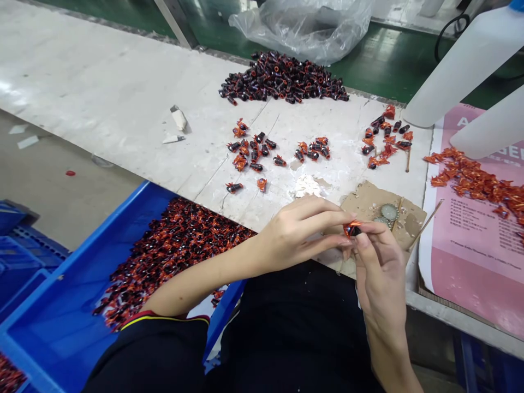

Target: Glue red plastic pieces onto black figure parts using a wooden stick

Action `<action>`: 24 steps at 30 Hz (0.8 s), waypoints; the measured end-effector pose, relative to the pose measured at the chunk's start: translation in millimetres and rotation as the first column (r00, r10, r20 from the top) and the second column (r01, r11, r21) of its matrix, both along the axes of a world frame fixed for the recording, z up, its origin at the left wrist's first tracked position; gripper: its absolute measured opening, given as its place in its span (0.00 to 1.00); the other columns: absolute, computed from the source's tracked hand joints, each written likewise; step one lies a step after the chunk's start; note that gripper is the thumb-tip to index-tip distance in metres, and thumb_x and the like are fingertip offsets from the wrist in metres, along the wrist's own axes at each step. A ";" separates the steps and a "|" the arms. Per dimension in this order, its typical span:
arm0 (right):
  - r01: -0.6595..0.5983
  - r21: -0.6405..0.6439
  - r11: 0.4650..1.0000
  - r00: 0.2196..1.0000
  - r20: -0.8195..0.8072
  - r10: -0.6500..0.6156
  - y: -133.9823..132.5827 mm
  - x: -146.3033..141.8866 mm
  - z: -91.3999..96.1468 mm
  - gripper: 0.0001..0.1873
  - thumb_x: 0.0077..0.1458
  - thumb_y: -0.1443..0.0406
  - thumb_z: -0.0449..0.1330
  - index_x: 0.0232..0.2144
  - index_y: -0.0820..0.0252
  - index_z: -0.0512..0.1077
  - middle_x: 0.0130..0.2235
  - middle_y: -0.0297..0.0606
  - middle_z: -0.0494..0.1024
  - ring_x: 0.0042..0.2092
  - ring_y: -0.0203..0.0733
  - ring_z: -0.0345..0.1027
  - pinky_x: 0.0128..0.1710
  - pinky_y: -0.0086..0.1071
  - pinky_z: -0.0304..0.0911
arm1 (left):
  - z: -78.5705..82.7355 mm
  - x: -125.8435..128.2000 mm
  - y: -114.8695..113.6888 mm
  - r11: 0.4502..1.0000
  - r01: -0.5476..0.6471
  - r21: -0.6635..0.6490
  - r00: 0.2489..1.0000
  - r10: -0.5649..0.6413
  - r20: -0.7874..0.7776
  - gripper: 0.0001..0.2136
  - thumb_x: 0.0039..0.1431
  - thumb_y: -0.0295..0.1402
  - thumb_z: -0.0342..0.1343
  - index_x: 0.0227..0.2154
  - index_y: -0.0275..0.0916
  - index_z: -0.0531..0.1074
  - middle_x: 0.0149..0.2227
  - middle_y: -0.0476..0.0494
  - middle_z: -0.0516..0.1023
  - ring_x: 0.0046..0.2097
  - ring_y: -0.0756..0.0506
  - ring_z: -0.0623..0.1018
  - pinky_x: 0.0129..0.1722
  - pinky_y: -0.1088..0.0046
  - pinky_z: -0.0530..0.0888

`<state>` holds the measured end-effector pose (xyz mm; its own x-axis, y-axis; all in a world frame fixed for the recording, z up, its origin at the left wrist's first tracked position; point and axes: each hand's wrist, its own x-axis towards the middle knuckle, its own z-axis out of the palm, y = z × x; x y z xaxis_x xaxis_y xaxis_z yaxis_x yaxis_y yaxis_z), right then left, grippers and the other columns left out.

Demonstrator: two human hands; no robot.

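My left hand and my right hand meet at the table's near edge, both pinching one small dark piece with an orange foil tip. The fingers of each hand are closed on it. Just beyond them lies a scrap of brown cardboard with two round metal caps. Further out on the white table, small groups of the same orange-tipped pieces lie scattered, and a big heap of dark pieces sits at the far edge.
A blue crate at my lower left holds many orange-tipped pieces. Loose orange foil bits lie on a pink sheet at right. White plastic bottles lean at upper right; a clear plastic bag lies behind the heap.
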<state>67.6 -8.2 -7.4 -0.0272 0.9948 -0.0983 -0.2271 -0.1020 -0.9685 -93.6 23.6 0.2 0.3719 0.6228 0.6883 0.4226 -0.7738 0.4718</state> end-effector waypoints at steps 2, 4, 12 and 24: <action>0.010 0.048 0.999 1.000 0.015 -0.011 -0.1 0.3 -2.3 0.06 0.57 0.61 0.63 0.36 0.54 0.70 0.40 0.34 0.79 0.43 0.39 0.75 0.42 0.33 0.71 | -0.6 0.3 0.4 1.000 0.015 -0.016 1.000 -0.014 0.012 0.10 0.61 0.29 0.59 0.43 0.31 0.72 0.38 0.39 0.80 0.39 0.48 0.79 0.39 0.74 0.79; 0.012 0.089 0.996 1.000 0.014 -0.013 0.5 0.1 -5.1 0.05 0.58 0.61 0.63 0.36 0.53 0.70 0.40 0.33 0.79 0.43 0.38 0.75 0.43 0.32 0.71 | -0.8 0.5 0.6 1.000 0.027 -0.014 0.999 -0.027 0.020 0.09 0.61 0.28 0.59 0.43 0.30 0.72 0.38 0.38 0.80 0.39 0.48 0.79 0.39 0.74 0.79; 0.011 0.058 0.998 1.000 -0.013 -0.010 0.6 -0.5 -2.0 0.08 0.55 0.61 0.64 0.36 0.54 0.68 0.37 0.35 0.76 0.40 0.39 0.74 0.38 0.32 0.74 | -1.2 3.6 -3.0 0.995 -0.022 0.095 0.997 0.029 -0.073 0.10 0.65 0.27 0.53 0.48 0.33 0.70 0.38 0.39 0.80 0.37 0.48 0.80 0.36 0.71 0.79; 0.042 -0.128 0.991 0.984 -0.167 -0.063 5.8 -10.1 -3.2 0.06 0.52 0.65 0.62 0.32 0.55 0.67 0.33 0.30 0.70 0.38 0.34 0.66 0.38 0.28 0.65 | 3.9 8.1 -1.9 0.934 -0.033 0.357 0.912 0.175 -0.372 0.08 0.65 0.23 0.49 0.43 0.23 0.70 0.32 0.37 0.80 0.32 0.45 0.79 0.34 0.70 0.79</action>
<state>57.5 -2.4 -10.7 -0.0020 0.9758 -0.2188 -0.3957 -0.2017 -0.8960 -85.6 21.8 4.2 0.6005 0.4308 0.6736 0.6041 -0.7964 -0.0292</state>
